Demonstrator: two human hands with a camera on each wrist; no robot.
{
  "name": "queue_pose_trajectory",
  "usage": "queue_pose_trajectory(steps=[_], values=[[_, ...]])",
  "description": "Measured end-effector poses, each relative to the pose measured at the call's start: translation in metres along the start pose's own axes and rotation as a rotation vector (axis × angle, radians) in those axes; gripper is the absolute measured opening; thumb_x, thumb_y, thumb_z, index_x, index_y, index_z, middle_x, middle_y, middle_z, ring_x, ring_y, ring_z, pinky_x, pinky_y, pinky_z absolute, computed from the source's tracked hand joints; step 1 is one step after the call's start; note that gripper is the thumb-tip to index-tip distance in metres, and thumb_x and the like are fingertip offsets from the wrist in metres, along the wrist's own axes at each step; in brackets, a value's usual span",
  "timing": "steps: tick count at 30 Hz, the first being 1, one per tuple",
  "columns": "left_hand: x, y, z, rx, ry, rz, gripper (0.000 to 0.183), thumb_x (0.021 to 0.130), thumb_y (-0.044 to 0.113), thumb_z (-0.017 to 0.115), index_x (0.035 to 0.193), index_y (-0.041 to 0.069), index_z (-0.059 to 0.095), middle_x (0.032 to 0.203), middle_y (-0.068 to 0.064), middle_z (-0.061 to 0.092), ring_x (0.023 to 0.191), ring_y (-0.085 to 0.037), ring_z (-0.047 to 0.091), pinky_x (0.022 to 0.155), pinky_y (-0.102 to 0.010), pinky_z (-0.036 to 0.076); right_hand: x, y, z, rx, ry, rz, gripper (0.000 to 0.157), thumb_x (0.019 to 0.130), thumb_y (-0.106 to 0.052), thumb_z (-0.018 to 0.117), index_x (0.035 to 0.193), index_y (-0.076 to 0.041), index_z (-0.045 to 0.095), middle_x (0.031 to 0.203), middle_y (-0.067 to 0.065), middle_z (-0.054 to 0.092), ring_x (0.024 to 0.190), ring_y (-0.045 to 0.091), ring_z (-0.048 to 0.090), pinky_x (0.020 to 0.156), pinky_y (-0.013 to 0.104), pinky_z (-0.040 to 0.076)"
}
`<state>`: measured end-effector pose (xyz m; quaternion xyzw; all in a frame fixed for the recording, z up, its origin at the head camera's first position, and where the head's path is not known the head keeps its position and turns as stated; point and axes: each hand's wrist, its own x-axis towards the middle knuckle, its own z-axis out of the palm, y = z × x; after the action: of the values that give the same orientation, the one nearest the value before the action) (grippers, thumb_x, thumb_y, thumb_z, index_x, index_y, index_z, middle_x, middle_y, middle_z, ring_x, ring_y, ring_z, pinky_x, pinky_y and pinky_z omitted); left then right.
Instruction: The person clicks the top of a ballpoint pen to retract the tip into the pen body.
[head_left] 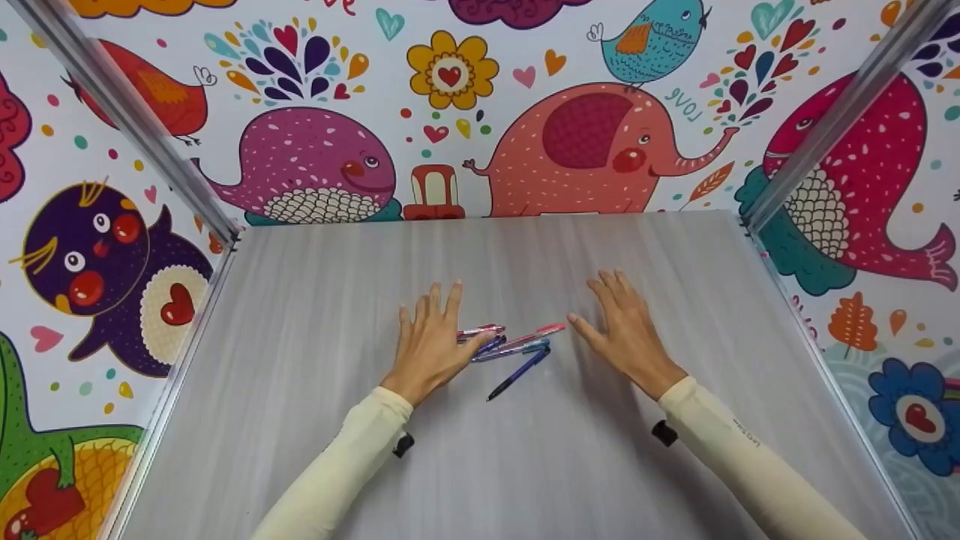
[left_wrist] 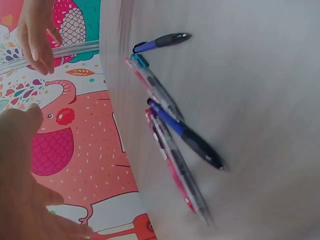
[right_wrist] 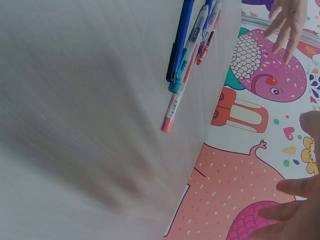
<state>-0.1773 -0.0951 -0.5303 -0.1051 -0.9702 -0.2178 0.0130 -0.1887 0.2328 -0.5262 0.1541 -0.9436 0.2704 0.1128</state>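
Several pens lie in a loose cluster on the grey tabletop, between my two hands. Nearest to me in the head view is a blue pen with a black grip [head_left: 519,373], angled apart from the others. A teal-ended clear pen [head_left: 529,347] and a pink-capped pen [head_left: 551,329] lie close together. A second blue pen [left_wrist: 185,134] crosses them, beside a red-ended pen [left_wrist: 170,160]. My left hand [head_left: 429,345] hovers at the cluster's left with fingers spread, its thumb overlapping the pens in the head view. My right hand [head_left: 626,337] is held to their right, fingers extended, holding nothing.
The wood-grain tabletop [head_left: 315,300] is bordered by metal rails [head_left: 825,337] at both sides. Upright panels with cartoon animals, among them an elephant [head_left: 577,165], stand behind and beside it. Metal posts [head_left: 840,112] rise at the back corners.
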Motion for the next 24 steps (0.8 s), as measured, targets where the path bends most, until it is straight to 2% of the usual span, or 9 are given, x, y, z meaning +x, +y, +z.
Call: queue_pose_trajectory(steps=[4,7,10,17,24], values=[[-0.006,0.001,0.006,-0.023,0.064,0.073,0.091,0.103,0.067,0.064,0.168,0.007,0.042,0.168,-0.027,0.044,0.153,-0.047,0.045,0.125,-0.070,0.030,-0.002,0.002,0.005,0.046,0.104,-0.117,0.058,0.099,-0.026,0.083,0.146,0.003,0.064,0.150,0.025,0.062,0.150,0.046,0.048,0.121,0.069,0.038],[-0.011,0.002,0.012,-0.036,0.134,0.139,0.077,0.104,0.055,0.070,0.159,0.004,0.054,0.160,-0.025,0.053,0.148,-0.044,0.051,0.121,-0.064,0.041,-0.004,0.005,0.010,0.071,0.151,-0.184,0.050,0.098,-0.020,0.085,0.139,0.005,0.068,0.140,0.024,0.067,0.141,0.046,0.055,0.117,0.065,0.044],[-0.016,0.003,0.018,-0.054,0.186,0.179,0.067,0.104,0.047,0.074,0.152,0.002,0.061,0.153,-0.023,0.060,0.143,-0.040,0.056,0.117,-0.061,0.048,-0.007,0.008,0.015,0.087,0.172,-0.219,0.047,0.097,-0.017,0.085,0.135,0.006,0.069,0.136,0.023,0.068,0.135,0.044,0.058,0.113,0.063,0.047],[-0.026,0.005,0.029,-0.113,0.210,0.196,0.059,0.103,0.043,0.076,0.145,0.002,0.067,0.145,-0.018,0.066,0.137,-0.036,0.060,0.111,-0.058,0.052,-0.015,0.010,0.024,0.122,0.176,-0.230,0.043,0.096,-0.013,0.086,0.131,0.006,0.071,0.132,0.022,0.069,0.130,0.043,0.060,0.110,0.060,0.049],[-0.034,0.005,0.040,-0.147,0.256,0.242,0.050,0.102,0.038,0.080,0.136,0.002,0.071,0.131,-0.012,0.071,0.123,-0.029,0.065,0.106,-0.050,0.056,-0.024,0.010,0.034,0.148,0.158,-0.210,0.040,0.096,-0.012,0.086,0.130,0.004,0.072,0.131,0.019,0.069,0.127,0.039,0.061,0.107,0.054,0.051]])
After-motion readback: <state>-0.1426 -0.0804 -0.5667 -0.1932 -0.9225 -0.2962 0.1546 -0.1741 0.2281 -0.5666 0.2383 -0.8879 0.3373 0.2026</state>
